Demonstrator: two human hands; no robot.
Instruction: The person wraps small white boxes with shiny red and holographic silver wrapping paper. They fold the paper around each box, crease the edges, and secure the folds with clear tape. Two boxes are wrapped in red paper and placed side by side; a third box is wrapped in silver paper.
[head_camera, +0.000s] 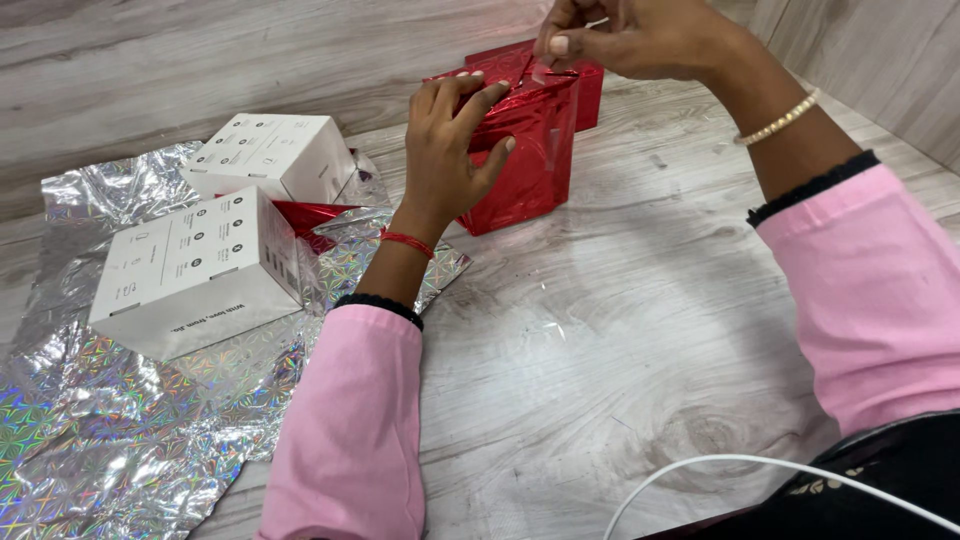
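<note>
Lying nearest, along the wooden floor's (620, 350) left edge, a crinkled silver holographic sheet (110, 420) is seen with two white boxes (195, 270) set on it. Farther in, toward the far edge, a red foil-wrapped box (530, 170) is steadied by the left hand (455, 140), spread wide against its side. Its top foil flap is pinched by the right hand (625, 35). Light, slippery, easily creased wrapping is judged; edges offer the safest hold.
</note>
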